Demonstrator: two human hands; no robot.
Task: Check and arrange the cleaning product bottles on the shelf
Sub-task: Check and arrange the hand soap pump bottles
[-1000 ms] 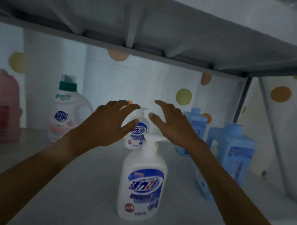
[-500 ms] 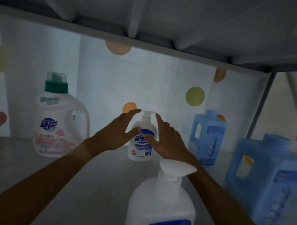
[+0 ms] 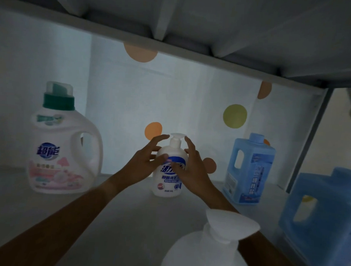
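White plastic with a blue label, the small pump bottle (image 3: pixel 169 172) stands upright near the back of the grey shelf (image 3: pixel 48 218), roughly at its middle and just in front of the dotted backdrop (image 3: pixel 192 93). Both hands reach in from the front and close on it: the left hand (image 3: pixel 144 161) lies against its left side with the thumb across the label and the fingers curving round the shoulder, and the right hand (image 3: pixel 191 169) covers its right side, the forefinger raised beside the pump head. The two hands sit close together with only the bottle between them. To the left, well apart, a large white detergent jug (image 3: pixel 60 148) with a green cap and a handle stands upright. To the right of the held bottle stands a pale blue jug (image 3: pixel 249 171) with a handle cut-out, and further right, nearer the camera, a second blue jug (image 3: pixel 322 227) is partly cut off by the frame edge. At the bottom, very near the camera and blurred, rises the pump top of another white pump bottle (image 3: pixel 216 243), overlapping the right forearm. An upper shelf (image 3: pixel 214 24) spans overhead.
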